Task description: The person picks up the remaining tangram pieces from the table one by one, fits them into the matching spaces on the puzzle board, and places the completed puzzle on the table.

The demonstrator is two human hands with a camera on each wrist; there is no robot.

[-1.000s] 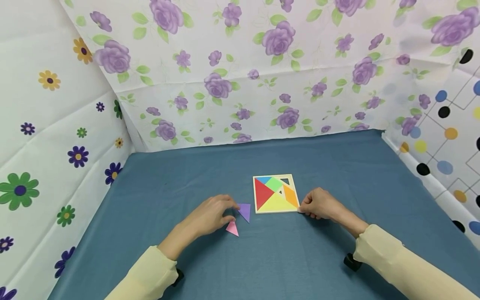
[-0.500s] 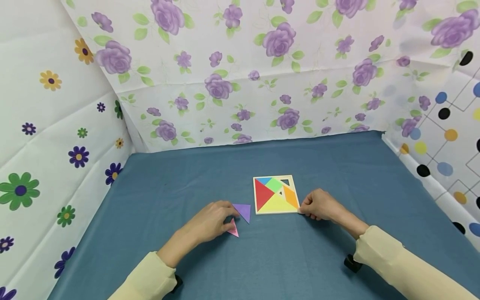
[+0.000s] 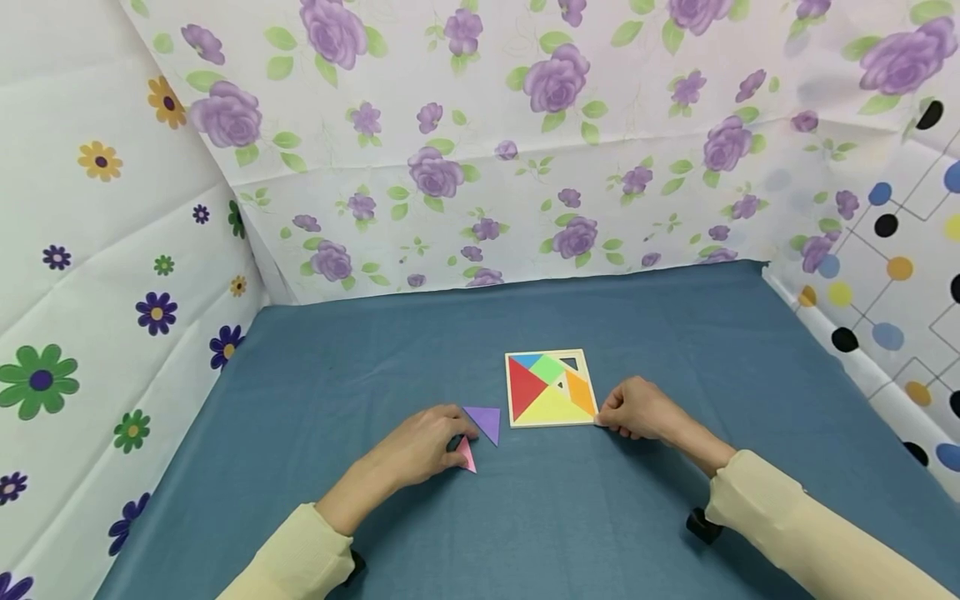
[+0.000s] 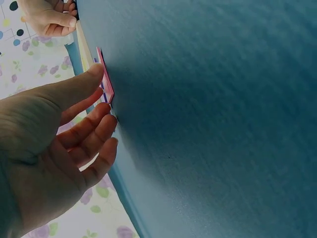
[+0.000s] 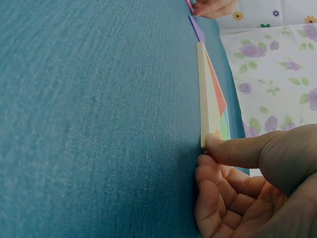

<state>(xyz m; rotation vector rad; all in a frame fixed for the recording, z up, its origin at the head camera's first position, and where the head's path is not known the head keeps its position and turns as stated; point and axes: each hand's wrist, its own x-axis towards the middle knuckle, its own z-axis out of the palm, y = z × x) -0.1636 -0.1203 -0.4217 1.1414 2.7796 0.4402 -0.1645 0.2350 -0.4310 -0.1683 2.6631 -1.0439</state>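
My left hand is low over the blue cloth, its thumb and curled fingertips on a pink triangle. In the left wrist view the thumb lies against the pink triangle, which sits flat and is partly covered. A purple triangle lies just beyond the fingertips. To its right is a square tangram tray with red, blue, green, yellow and orange pieces and two dark triangular gaps. My right hand pinches the tray's near right corner; the right wrist view shows the thumb on top of the tray's edge.
A blue cloth covers the table. Floral sheet walls rise behind, with a flowered sheet on the left and a dotted one on the right. A black wrist device sits under the right sleeve.
My left hand has shifted slightly down and closed in on the pink triangle, exposing more of the purple one. My right hand and the tray have stayed in place.
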